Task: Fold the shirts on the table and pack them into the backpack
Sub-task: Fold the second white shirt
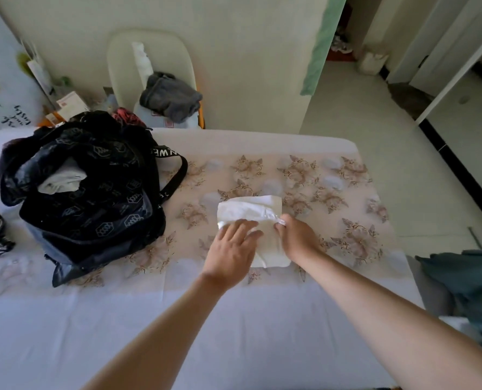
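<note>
Head view: folded white shirt [251, 209] on table [262, 319], right of unzipped black backpack [93, 192], pressed under flat, straight-fingered left hand [231, 249], right edge seemingly pinched by right hand [296, 237]. Likely to unfold if lifted by that edge alone.

Left hand [231, 250] lies flat with straight fingers, right hand [297, 237] curled in a pinching grip.

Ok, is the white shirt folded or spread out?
Folded: the white shirt lies as a compact rectangle on the table, left hand pressing flat on it, right hand pinching its edge.
</note>
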Action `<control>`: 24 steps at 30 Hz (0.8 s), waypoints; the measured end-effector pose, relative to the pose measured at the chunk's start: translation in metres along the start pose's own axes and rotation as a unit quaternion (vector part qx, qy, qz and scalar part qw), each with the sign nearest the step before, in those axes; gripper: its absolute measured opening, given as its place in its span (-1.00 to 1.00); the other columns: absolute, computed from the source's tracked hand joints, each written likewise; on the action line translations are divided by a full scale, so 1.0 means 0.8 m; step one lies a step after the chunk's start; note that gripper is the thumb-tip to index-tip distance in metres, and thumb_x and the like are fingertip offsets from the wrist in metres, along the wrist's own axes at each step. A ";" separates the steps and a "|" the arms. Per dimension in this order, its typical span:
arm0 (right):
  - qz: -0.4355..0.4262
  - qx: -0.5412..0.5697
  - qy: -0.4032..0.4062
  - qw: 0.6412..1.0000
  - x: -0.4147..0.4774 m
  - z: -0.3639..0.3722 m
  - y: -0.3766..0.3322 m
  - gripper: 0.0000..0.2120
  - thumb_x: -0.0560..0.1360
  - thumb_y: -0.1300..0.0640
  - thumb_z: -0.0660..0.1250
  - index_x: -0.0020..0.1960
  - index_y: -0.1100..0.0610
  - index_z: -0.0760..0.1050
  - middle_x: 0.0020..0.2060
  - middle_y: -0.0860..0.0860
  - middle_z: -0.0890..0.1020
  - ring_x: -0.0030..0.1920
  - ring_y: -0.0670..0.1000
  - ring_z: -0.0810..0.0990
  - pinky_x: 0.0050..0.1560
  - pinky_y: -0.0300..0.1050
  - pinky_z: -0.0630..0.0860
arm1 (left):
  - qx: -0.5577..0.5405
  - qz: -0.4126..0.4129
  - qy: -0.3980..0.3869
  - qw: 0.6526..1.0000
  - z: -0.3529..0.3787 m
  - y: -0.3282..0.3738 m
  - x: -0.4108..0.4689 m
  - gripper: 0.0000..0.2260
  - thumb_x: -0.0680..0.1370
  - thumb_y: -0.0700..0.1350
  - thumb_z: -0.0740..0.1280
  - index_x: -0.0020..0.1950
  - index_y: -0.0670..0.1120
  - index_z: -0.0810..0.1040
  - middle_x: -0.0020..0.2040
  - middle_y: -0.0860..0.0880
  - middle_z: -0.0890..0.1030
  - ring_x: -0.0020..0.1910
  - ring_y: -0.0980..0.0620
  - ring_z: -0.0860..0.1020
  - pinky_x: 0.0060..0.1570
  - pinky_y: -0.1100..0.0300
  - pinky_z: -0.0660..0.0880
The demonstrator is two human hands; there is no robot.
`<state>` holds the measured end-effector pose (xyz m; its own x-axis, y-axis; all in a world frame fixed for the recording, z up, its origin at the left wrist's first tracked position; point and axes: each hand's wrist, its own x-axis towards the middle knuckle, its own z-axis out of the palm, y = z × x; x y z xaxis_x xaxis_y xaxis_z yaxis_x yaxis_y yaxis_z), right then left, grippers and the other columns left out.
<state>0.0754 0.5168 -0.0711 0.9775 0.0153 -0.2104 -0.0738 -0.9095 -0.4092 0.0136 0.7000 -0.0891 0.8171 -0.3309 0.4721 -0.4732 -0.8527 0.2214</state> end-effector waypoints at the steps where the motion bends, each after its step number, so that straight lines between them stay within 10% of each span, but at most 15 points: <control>1: 0.009 -0.013 0.005 1.000 0.009 0.004 -0.001 -0.75 0.68 -0.04 0.09 0.13 0.09 0.45 -0.08 0.07 0.63 -0.13 0.11 0.56 -0.23 -0.07 0.36 | 0.009 0.027 -0.057 0.998 0.012 0.000 -0.006 -0.61 0.54 0.04 0.33 0.33 -0.06 0.53 0.38 -0.07 0.49 0.39 -0.14 0.41 0.34 -0.05 0.34; 5: -0.001 -0.039 0.058 0.998 0.032 0.023 0.006 -0.77 0.63 0.02 0.26 0.18 0.15 0.44 0.05 0.12 0.60 -0.04 0.19 0.61 -0.23 -0.08 0.37 | 0.060 -0.026 -0.243 0.968 0.044 -0.023 -0.013 -0.17 0.39 0.28 0.41 0.57 0.02 0.22 0.57 -0.10 0.23 0.55 -0.19 0.18 0.48 -0.18 0.20; 8: -0.224 -0.103 0.175 0.953 0.036 0.038 0.018 -0.72 0.56 0.06 0.36 0.21 0.15 0.50 0.13 0.13 0.55 0.07 0.17 0.54 -0.01 0.05 0.50 | 0.000 -0.058 -0.256 0.965 0.053 -0.036 -0.001 -0.13 0.38 0.25 0.45 0.57 -0.06 0.20 0.57 -0.10 0.22 0.55 -0.14 0.20 0.46 -0.13 0.26; 11: -0.384 -0.132 0.090 0.909 0.030 0.051 0.031 -0.57 0.61 -0.04 0.18 0.36 0.18 0.48 0.32 0.11 0.50 0.31 0.14 0.46 0.36 0.09 0.37 | -0.012 -0.076 -0.240 0.968 0.052 -0.051 -0.002 -0.07 0.33 0.37 0.41 0.51 -0.15 0.28 0.51 -0.12 0.35 0.48 -0.10 0.33 0.41 0.00 0.35; 17: -0.398 -0.237 -0.044 0.885 0.033 0.052 0.057 -0.03 0.34 -0.48 0.22 0.49 0.21 0.33 0.43 0.17 0.42 0.42 0.17 0.41 0.43 0.08 0.36 | 0.000 -0.045 -0.131 0.990 0.051 -0.044 -0.016 -0.30 0.27 0.37 0.43 0.19 -0.10 0.55 0.05 -0.04 0.56 0.03 -0.10 0.53 0.04 0.01 0.52; 21: -0.368 -0.215 -0.055 0.903 0.028 0.056 0.054 -0.10 0.28 -0.29 0.43 0.47 0.16 0.33 0.41 0.12 0.46 0.40 0.13 0.45 0.44 -0.01 0.32 | -0.021 -0.046 -0.168 0.984 0.052 -0.050 -0.027 -0.30 0.30 0.34 0.44 0.28 -0.08 0.51 0.25 -0.07 0.52 0.29 -0.14 0.46 0.23 -0.04 0.48; 24: -0.319 -0.178 -0.118 0.923 0.025 0.041 0.031 -0.18 0.36 -0.23 0.39 0.49 0.12 0.28 0.42 0.08 0.45 0.41 0.12 0.44 0.43 -0.03 0.36 | -0.044 -0.108 -0.228 0.967 0.036 -0.049 -0.014 -0.38 0.26 0.08 0.51 0.28 -0.03 0.48 0.20 -0.02 0.56 0.23 -0.11 0.53 0.02 -0.03 0.60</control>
<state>0.0864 0.5084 -0.1145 0.7257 0.6478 -0.2317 0.6138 -0.7618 -0.2072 0.0324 0.7256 -0.1279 0.9505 -0.3104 -0.0135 -0.2858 -0.8906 0.3538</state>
